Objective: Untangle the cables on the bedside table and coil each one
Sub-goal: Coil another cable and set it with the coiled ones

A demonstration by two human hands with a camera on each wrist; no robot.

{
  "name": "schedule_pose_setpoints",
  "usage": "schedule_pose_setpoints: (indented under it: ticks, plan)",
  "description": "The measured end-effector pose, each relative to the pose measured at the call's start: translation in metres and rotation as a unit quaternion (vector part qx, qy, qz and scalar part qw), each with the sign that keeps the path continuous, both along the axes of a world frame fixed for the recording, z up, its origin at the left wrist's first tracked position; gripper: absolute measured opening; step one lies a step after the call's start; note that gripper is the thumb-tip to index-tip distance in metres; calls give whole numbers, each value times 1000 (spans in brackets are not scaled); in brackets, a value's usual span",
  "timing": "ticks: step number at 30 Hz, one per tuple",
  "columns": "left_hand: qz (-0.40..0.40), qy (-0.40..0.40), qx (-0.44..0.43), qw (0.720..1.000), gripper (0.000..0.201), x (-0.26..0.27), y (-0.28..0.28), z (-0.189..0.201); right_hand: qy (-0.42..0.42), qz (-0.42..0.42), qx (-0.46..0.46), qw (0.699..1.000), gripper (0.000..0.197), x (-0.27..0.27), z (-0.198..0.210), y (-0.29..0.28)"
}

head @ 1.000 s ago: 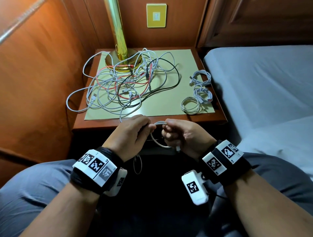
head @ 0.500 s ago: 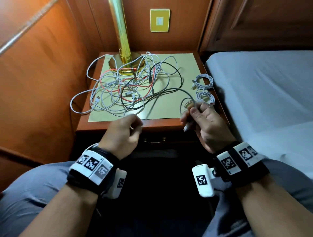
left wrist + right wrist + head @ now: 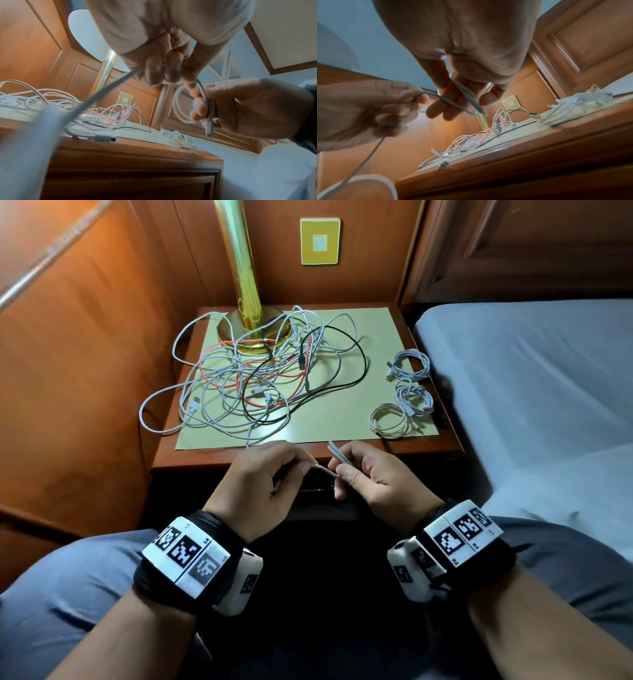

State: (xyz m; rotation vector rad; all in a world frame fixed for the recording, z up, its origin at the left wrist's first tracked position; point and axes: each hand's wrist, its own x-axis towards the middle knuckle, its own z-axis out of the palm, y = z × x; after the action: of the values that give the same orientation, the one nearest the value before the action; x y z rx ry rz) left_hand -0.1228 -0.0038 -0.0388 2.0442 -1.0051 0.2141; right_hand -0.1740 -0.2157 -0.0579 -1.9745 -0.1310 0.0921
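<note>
A tangle of white, red and black cables (image 3: pixel 260 378) lies on the bedside table (image 3: pixel 342 455) around the lamp base. Three coiled white cables (image 3: pixel 409 392) sit at the table's right side. In front of the table edge, my left hand (image 3: pixel 270 474) pinches a white cable (image 3: pixel 325 471) that runs across to my right hand (image 3: pixel 363 474). My right hand grips a small loop of that cable (image 3: pixel 180 106) with its plug end hanging down. In the right wrist view the cable (image 3: pixel 364 162) trails down from my left hand (image 3: pixel 368 108) toward my lap.
A brass lamp pole (image 3: pixel 239 268) stands on its round base at the table's back left. A pale mat (image 3: pixel 342 412) covers the tabletop. A bed with grey sheet (image 3: pixel 531 378) borders the right. Wooden wall panels close the left and back; a yellow switch plate (image 3: pixel 320 241) is behind.
My right hand has come back from near the coiled cables to meet my left hand at the table's front edge. Both hands now hold the white cable between them.
</note>
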Motion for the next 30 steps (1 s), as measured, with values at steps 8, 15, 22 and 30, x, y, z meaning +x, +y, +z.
schedule_pose_setpoints:
  ticks: [8, 15, 22, 30]
  plan:
    - [44, 133, 7, 990, 9, -1, -4, -8, 118, -5, 270, 956, 21, -2, 11, 9]
    - [-4, 228, 6, 974, 32, -4, -9, -12, 96, -11, 263, 960, 16, -2, 8, 8]
    - [-21, 241, 6, 970, 28, -6, -12, -16, 122, -57, 253, 958, 23, -3, 5, 17]
    - [1, 181, 26, 983, 32, -7, -15, -15, 148, -60, 354, 921, 23, -1, 3, 20]
